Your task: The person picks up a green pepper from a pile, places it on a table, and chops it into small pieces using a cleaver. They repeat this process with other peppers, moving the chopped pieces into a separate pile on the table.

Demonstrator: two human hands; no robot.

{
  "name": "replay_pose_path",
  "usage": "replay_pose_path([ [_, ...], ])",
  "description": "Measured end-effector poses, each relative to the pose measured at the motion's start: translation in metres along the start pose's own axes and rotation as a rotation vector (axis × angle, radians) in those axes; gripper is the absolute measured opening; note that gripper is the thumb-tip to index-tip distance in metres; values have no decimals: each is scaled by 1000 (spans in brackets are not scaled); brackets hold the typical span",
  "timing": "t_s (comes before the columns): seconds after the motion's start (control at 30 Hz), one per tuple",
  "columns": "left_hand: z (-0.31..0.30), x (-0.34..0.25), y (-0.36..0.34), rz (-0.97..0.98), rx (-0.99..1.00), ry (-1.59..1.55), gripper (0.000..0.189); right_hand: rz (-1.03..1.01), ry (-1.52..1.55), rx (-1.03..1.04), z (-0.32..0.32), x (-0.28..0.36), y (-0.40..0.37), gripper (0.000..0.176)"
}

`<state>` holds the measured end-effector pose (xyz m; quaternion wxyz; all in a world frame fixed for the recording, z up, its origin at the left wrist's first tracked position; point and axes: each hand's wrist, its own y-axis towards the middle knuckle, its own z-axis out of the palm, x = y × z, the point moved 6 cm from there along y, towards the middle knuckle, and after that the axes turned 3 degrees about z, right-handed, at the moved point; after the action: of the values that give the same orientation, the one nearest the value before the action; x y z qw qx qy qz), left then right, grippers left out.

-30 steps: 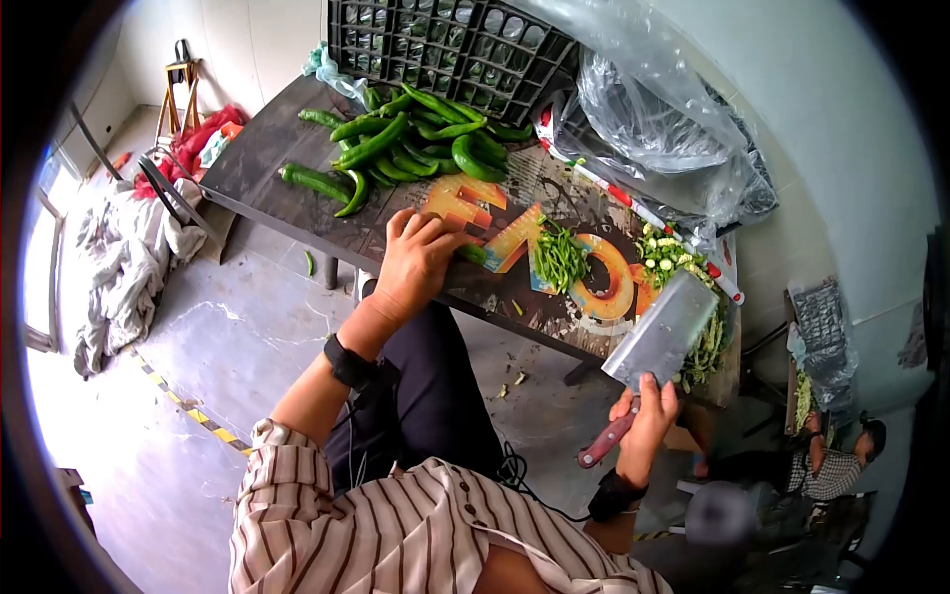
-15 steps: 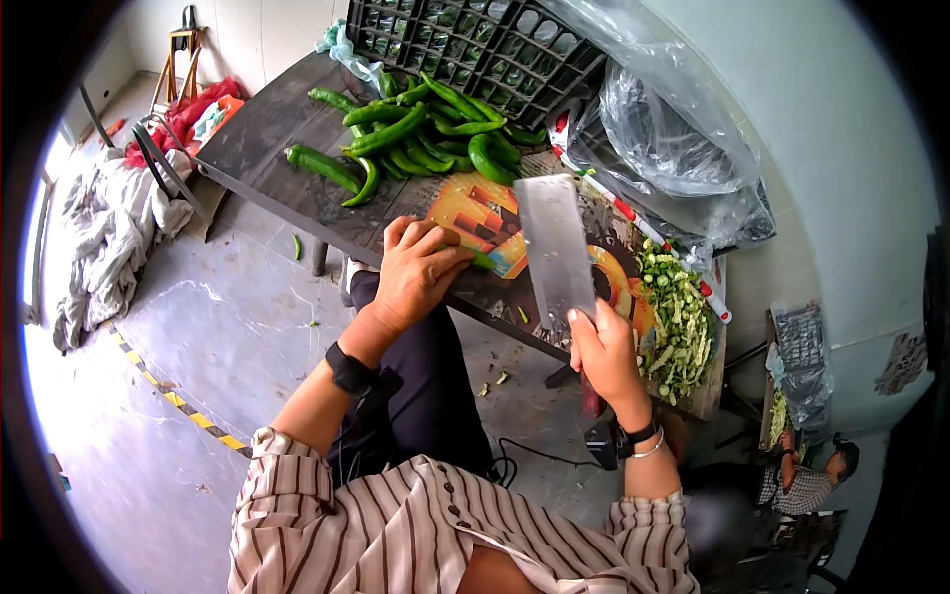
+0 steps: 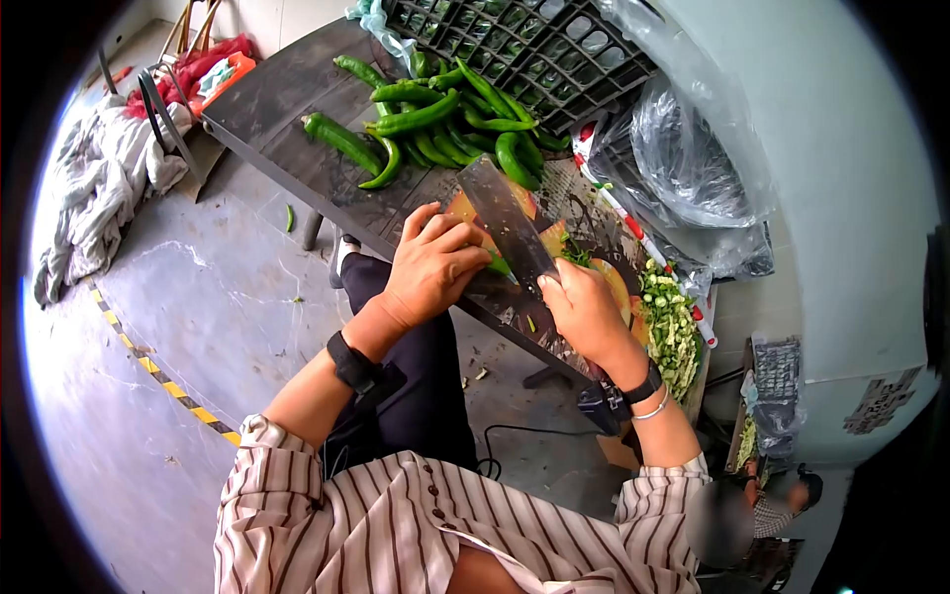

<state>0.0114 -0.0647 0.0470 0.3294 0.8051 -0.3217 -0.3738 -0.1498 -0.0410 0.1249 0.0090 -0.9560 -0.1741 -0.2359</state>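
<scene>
On the dark table [image 3: 272, 104], my left hand [image 3: 435, 259] is closed around a green pepper [image 3: 501, 265], whose cut end sticks out on the right. My right hand [image 3: 586, 315] grips the handle of a broad cleaver [image 3: 505, 220]. Its blade stands beside the pepper, above the orange-patterned cutting surface [image 3: 617, 285]. Some green slices [image 3: 574, 251] lie just right of the blade. Beyond my hands rests a pile of whole green peppers [image 3: 426, 119]. A heap of chopped pepper [image 3: 673, 332] sits to the right of my right hand.
A black plastic crate [image 3: 524, 54] stands behind the peppers, with clear plastic bags [image 3: 693, 148] at its right. Cloth [image 3: 109, 178] is heaped on the floor at left. Another person [image 3: 772, 510] is at the far lower right.
The cleaver has tilted and moved left, closer to my left hand. Green slices now show beside the blade. The whole view has shifted slightly.
</scene>
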Motion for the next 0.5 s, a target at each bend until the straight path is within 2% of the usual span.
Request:
replay_pose_path([
  [0.13, 0, 0, 0, -1, 3, -2, 14, 40, -15, 45, 1, 3, 5, 20],
  [0.2, 1, 0, -1, -10, 4, -4, 14, 139, 45, 87, 3, -3, 7, 20],
  [0.5, 0, -1, 1, -24, 6, -7, 10, 217, -40, 242, 3, 3, 21, 18],
])
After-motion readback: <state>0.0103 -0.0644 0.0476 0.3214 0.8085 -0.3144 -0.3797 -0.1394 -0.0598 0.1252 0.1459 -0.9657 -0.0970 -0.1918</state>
